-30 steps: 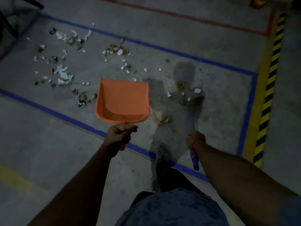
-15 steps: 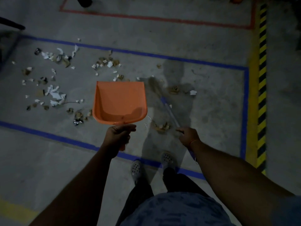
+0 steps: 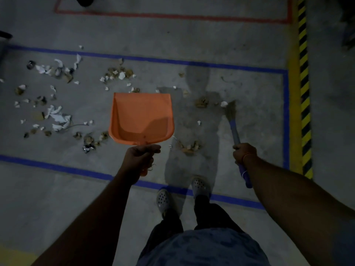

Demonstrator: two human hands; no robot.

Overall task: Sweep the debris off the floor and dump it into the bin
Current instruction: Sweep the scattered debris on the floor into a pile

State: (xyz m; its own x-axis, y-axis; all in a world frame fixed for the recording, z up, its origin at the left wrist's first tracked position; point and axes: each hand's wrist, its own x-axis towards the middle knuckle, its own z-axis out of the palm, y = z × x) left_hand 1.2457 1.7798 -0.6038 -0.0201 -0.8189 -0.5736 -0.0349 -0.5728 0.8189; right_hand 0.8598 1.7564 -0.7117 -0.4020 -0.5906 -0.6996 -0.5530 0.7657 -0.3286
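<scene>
Head view, dim light. Person stands on a concrete floor [image 3: 192, 39] looking down; two feet in perforated clogs [image 3: 199, 186] sit on the near blue line [image 3: 57, 167] of a taped rectangle.

Left hand [image 3: 139, 157]: fingers curled round the handle of an orange dustpan [image 3: 141, 119], held out in front with its open edge pointing away from the person. Pan interior looks bare apart from shadow. I cannot tell whether the pan touches the floor.

Right hand [image 3: 244, 153]: closed round the purple handle of a brush [image 3: 233, 120]. Bristle end points away, just beside a white scrap on the floor; handle end sticks out behind the wrist.

Debris [image 3: 55, 116]: torn white paper, brown crumpled bits and a few dark pieces, scattered inside the blue rectangle. Densest to the left of the pan; smaller clusters beyond it and between pan and brush. One brown clump lies near the feet, right of the pan.

Yellow-black hazard stripe [image 3: 303, 73] runs along the right side; red line [image 3: 172, 15] at far edge.
</scene>
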